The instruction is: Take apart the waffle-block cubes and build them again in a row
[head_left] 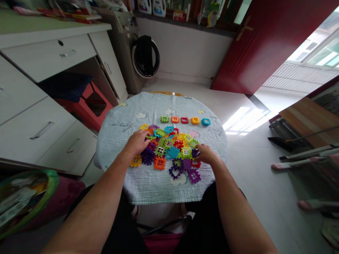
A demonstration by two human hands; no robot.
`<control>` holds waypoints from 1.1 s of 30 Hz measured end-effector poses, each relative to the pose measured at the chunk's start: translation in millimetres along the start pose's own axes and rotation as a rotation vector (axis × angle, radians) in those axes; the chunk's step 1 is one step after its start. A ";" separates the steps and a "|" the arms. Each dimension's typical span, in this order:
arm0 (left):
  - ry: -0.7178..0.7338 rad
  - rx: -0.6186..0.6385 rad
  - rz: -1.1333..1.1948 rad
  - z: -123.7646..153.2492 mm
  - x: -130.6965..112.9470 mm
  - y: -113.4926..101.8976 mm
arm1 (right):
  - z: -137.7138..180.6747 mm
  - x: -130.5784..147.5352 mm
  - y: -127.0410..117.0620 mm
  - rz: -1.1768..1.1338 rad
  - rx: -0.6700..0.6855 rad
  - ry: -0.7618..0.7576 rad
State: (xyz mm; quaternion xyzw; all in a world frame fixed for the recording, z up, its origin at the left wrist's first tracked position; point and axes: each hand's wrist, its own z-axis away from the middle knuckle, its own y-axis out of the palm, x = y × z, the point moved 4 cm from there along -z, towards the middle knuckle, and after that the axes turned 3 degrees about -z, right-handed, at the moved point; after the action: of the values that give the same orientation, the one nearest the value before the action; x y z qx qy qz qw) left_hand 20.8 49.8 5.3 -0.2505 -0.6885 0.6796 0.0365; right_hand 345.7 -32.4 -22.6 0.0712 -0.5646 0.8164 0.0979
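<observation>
A heap of colourful square interlocking plastic tiles (169, 150) lies on a small round table covered with a pale blue cloth (156, 190). Beyond the heap, several single tiles stand in a row (184, 120): green, orange, red, orange, blue. My left hand (136, 142) rests on the heap's left side, fingers curled onto a green tile. My right hand (205, 153) is at the heap's right edge, fingers pinched on a dark purple tile (195, 152). Loose purple tiles (194, 175) and an orange one (159, 162) lie nearest me.
White drawers and a desk (34, 116) stand on the left with a red stool (90, 104) beneath. A washing machine (143, 56) is behind, a dark red door (265, 46) at right. A wooden board (309, 120) and poles lie on the floor at right.
</observation>
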 end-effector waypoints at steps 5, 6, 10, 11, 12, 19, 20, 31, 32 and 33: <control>-0.018 -0.028 0.027 0.0 -0.9 -2.9 | -2.5 4.6 2.7 0.003 -0.023 -0.008; -0.020 -0.025 0.029 -0.1 -1.0 -2.9 | -2.6 5.5 2.6 0.004 -0.020 -0.014; -0.026 0.001 0.014 -1.2 4.3 -2.9 | -0.4 7.5 1.0 0.005 0.005 -0.034; -0.031 0.000 0.009 -1.5 7.3 -3.6 | 0.5 7.8 -0.3 0.000 0.005 -0.035; -0.041 -0.003 0.001 -1.6 10.8 -4.4 | 1.4 8.2 -2.3 -0.009 -0.005 -0.035; -0.140 -0.105 0.008 -0.2 28.6 -14.1 | 6.5 18.0 -24.1 -0.095 -0.201 -0.032; -0.144 -0.107 0.015 0.0 28.4 -14.5 | 7.2 19.7 -26.2 -0.107 -0.218 -0.031; -0.167 -0.108 0.029 0.6 20.6 -24.3 | 10.5 34.6 -45.0 -0.322 -0.361 -0.064; -0.159 -0.110 0.036 0.5 19.3 -25.0 | 10.0 36.7 -45.5 -0.324 -0.371 -0.075; -0.150 -0.112 0.043 0.4 17.7 -25.6 | 9.5 38.6 -45.8 -0.323 -0.381 -0.088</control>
State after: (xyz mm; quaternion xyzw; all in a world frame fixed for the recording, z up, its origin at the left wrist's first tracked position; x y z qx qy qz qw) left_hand -2.4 57.6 24.6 -0.2153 -0.7207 0.6575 -0.0437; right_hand 319.4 -22.6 31.1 0.1760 -0.6934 0.6651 0.2141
